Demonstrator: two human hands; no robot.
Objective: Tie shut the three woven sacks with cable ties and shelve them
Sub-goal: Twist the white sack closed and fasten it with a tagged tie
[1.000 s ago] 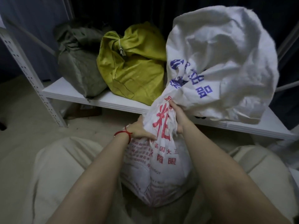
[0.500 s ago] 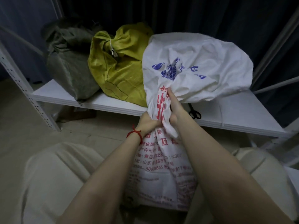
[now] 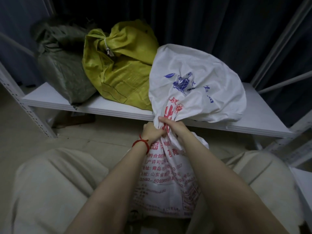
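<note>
3 woven sacks. The white sack (image 3: 189,92) — printed with red and blue characters — stands on the floor before the shelf (image 3: 263,119); its neck is bunched narrow, gripped by the left hand (image 3: 152,132) and right hand (image 3: 173,127); its loose top billows over the shelf's front edge. The yellow sack (image 3: 118,71) lies on the shelf, neck cinched by a white cable tie (image 3: 106,44); the grey-green sack (image 3: 62,65) sits just left of it, touching — its closure too dark to tell.

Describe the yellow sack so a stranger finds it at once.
Find the white shelf board. On it, the yellow-green woven sack lies between a dull green woven sack and a white printed sack. Only it shows a white cable tie.
</note>
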